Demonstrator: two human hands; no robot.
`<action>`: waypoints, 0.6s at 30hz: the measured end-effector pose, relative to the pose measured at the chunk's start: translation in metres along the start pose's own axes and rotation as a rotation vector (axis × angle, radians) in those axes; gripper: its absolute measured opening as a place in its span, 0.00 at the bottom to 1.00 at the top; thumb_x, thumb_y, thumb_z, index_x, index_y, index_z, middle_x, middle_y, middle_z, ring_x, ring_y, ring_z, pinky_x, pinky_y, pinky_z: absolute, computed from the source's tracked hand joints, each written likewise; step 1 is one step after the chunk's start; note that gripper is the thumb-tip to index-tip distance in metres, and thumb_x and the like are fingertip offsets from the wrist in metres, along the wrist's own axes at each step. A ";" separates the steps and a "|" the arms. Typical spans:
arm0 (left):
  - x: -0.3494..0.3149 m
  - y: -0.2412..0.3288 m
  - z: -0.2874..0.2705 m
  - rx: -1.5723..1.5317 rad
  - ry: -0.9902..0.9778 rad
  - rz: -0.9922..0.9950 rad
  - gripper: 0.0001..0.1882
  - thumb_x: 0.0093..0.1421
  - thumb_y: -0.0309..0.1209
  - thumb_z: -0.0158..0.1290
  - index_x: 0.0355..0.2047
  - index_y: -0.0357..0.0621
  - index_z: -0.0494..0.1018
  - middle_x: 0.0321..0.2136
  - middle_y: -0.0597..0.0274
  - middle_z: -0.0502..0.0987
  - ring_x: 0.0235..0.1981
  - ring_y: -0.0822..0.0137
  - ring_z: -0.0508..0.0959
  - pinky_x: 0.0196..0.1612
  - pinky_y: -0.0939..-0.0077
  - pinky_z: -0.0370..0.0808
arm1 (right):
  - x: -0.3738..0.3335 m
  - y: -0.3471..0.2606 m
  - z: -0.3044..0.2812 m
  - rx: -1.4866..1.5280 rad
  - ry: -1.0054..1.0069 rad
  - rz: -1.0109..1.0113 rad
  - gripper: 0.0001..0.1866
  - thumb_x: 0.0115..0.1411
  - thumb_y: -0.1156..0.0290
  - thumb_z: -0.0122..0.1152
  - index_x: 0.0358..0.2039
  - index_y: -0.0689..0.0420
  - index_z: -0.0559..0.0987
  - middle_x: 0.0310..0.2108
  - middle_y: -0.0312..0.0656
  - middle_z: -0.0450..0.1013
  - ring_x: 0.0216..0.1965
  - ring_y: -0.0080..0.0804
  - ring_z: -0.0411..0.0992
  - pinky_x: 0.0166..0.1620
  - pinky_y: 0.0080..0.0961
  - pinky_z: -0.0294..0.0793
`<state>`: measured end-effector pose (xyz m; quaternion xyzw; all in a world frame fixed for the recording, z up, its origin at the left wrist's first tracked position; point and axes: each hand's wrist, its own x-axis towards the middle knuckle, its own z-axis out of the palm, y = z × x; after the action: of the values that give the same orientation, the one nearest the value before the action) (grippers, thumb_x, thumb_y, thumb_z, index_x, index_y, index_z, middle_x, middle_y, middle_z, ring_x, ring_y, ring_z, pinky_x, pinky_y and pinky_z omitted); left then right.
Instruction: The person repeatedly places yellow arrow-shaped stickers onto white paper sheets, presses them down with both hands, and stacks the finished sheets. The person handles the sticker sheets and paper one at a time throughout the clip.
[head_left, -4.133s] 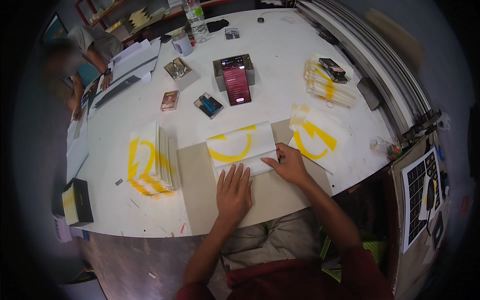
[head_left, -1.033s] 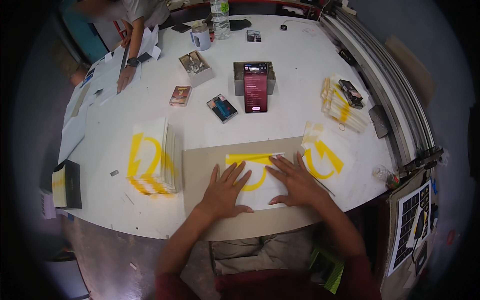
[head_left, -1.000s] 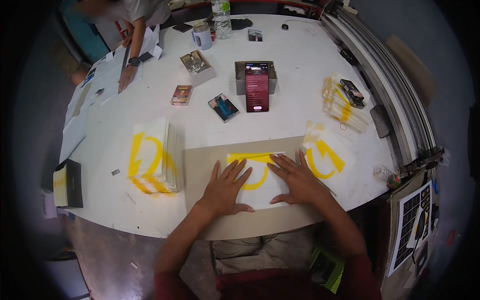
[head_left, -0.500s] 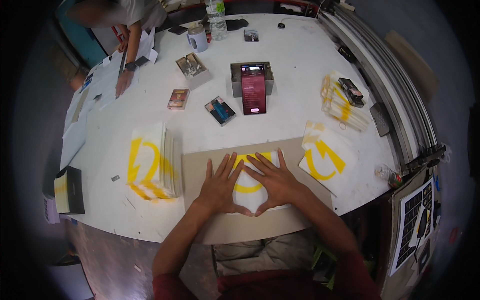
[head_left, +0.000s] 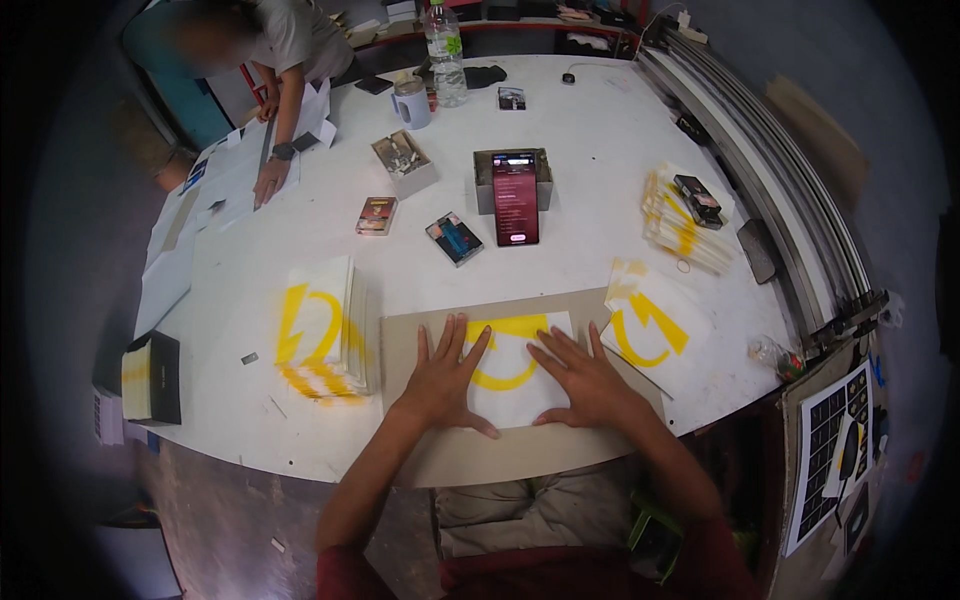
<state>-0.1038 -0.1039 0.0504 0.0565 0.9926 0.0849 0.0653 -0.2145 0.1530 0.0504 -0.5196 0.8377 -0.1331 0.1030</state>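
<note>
Flat, yellow-printed white paper sheet [head_left: 508, 408] sits between/under splayed-wide left hand [head_left: 438, 385] and right hand [head_left: 592, 385], yellow band [head_left: 510, 328] facing away; can't tell long axis.

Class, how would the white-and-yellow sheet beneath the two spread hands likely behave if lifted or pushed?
The sheet looks like thin paper, so it would probably be light and bend easily when lifted. Lying flat on the greyish board, it seems likelier to slide than tip.
</note>
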 end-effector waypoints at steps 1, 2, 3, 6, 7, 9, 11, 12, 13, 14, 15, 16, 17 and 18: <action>-0.002 0.003 0.002 -0.057 0.074 0.029 0.75 0.34 0.72 0.67 0.75 0.41 0.50 0.75 0.37 0.46 0.77 0.44 0.45 0.71 0.28 0.36 | -0.005 -0.001 0.005 0.006 0.011 -0.007 0.56 0.51 0.40 0.72 0.72 0.56 0.60 0.74 0.50 0.55 0.76 0.48 0.50 0.72 0.72 0.33; -0.006 0.008 0.006 -0.114 0.149 0.058 0.72 0.38 0.70 0.67 0.74 0.41 0.50 0.74 0.38 0.48 0.76 0.44 0.47 0.71 0.28 0.38 | -0.010 0.001 0.011 0.012 0.022 -0.013 0.53 0.53 0.42 0.71 0.72 0.57 0.62 0.73 0.50 0.56 0.75 0.47 0.51 0.72 0.71 0.35; -0.008 0.016 0.011 -0.174 0.220 0.097 0.68 0.42 0.68 0.67 0.74 0.40 0.51 0.74 0.39 0.50 0.76 0.44 0.49 0.71 0.29 0.40 | -0.016 0.002 0.018 0.018 0.033 -0.010 0.50 0.55 0.43 0.71 0.71 0.57 0.64 0.72 0.50 0.58 0.75 0.47 0.52 0.73 0.70 0.36; -0.021 0.045 0.043 -0.102 0.279 0.123 0.44 0.60 0.50 0.63 0.68 0.37 0.62 0.68 0.44 0.65 0.71 0.46 0.62 0.72 0.38 0.51 | -0.020 -0.002 0.037 0.094 0.205 -0.060 0.40 0.58 0.50 0.70 0.65 0.57 0.71 0.67 0.49 0.67 0.72 0.46 0.59 0.74 0.64 0.42; -0.019 0.053 0.048 -0.047 0.281 0.130 0.40 0.61 0.48 0.62 0.67 0.37 0.65 0.66 0.45 0.68 0.70 0.47 0.64 0.72 0.40 0.53 | -0.021 -0.002 0.038 0.087 0.222 -0.069 0.36 0.58 0.52 0.70 0.63 0.58 0.73 0.64 0.49 0.69 0.71 0.45 0.61 0.73 0.63 0.44; -0.021 0.063 0.048 -0.092 0.365 0.088 0.29 0.62 0.40 0.62 0.60 0.39 0.72 0.60 0.49 0.75 0.65 0.51 0.72 0.70 0.44 0.59 | -0.025 -0.003 0.041 0.078 0.254 -0.079 0.30 0.58 0.56 0.70 0.57 0.58 0.78 0.60 0.48 0.73 0.69 0.44 0.64 0.73 0.60 0.47; -0.022 0.067 0.050 -0.114 0.393 0.081 0.26 0.61 0.38 0.63 0.57 0.40 0.75 0.57 0.50 0.77 0.63 0.53 0.74 0.69 0.46 0.61 | -0.029 -0.004 0.048 0.114 0.282 -0.052 0.24 0.59 0.60 0.70 0.53 0.58 0.80 0.56 0.47 0.76 0.66 0.43 0.67 0.72 0.60 0.51; -0.023 0.069 0.052 -0.121 0.428 0.071 0.24 0.60 0.36 0.63 0.55 0.41 0.76 0.56 0.51 0.78 0.62 0.54 0.74 0.69 0.47 0.62 | -0.029 -0.006 0.051 0.133 0.299 -0.044 0.21 0.59 0.62 0.70 0.50 0.58 0.82 0.54 0.46 0.77 0.65 0.43 0.68 0.71 0.59 0.54; -0.023 0.071 0.058 -0.128 0.463 0.061 0.22 0.60 0.35 0.63 0.54 0.41 0.77 0.55 0.52 0.79 0.61 0.54 0.75 0.68 0.48 0.63 | -0.029 -0.009 0.052 0.103 0.342 -0.055 0.19 0.60 0.64 0.69 0.49 0.59 0.82 0.54 0.46 0.77 0.64 0.43 0.69 0.71 0.59 0.55; -0.024 0.074 0.063 -0.134 0.498 0.051 0.20 0.60 0.34 0.63 0.52 0.41 0.78 0.54 0.53 0.80 0.60 0.55 0.76 0.68 0.49 0.64 | -0.029 -0.013 0.052 0.073 0.384 -0.066 0.17 0.60 0.65 0.68 0.48 0.59 0.82 0.53 0.47 0.77 0.64 0.43 0.70 0.70 0.58 0.57; -0.026 0.076 0.067 -0.123 0.511 0.050 0.20 0.61 0.33 0.61 0.52 0.40 0.78 0.54 0.52 0.79 0.60 0.54 0.76 0.68 0.49 0.64 | -0.030 -0.017 0.054 0.044 0.427 -0.073 0.16 0.61 0.66 0.67 0.47 0.59 0.83 0.53 0.47 0.78 0.63 0.43 0.70 0.69 0.58 0.58; -0.030 0.078 0.072 -0.112 0.523 0.049 0.19 0.62 0.32 0.59 0.52 0.39 0.78 0.54 0.51 0.79 0.60 0.53 0.76 0.69 0.49 0.63 | -0.033 -0.021 0.056 0.022 0.448 -0.078 0.16 0.61 0.67 0.66 0.48 0.59 0.82 0.53 0.47 0.77 0.63 0.44 0.71 0.69 0.57 0.59; -0.033 0.080 0.075 -0.100 0.535 0.048 0.18 0.63 0.30 0.57 0.52 0.37 0.78 0.55 0.49 0.79 0.60 0.52 0.76 0.69 0.48 0.63 | -0.037 -0.027 0.059 -0.001 0.469 -0.083 0.15 0.62 0.68 0.65 0.48 0.59 0.82 0.54 0.48 0.77 0.62 0.45 0.71 0.69 0.56 0.60; -0.037 0.084 0.077 -0.079 0.524 0.039 0.19 0.64 0.31 0.57 0.54 0.36 0.77 0.56 0.48 0.78 0.61 0.51 0.75 0.69 0.47 0.62 | -0.041 -0.031 0.062 -0.019 0.487 -0.085 0.15 0.62 0.69 0.65 0.49 0.60 0.82 0.54 0.48 0.77 0.62 0.45 0.72 0.69 0.55 0.61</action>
<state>-0.0478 -0.0138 -0.0054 0.0490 0.9703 0.1367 -0.1933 -0.1513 0.1691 0.0039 -0.5080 0.8164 -0.2506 -0.1125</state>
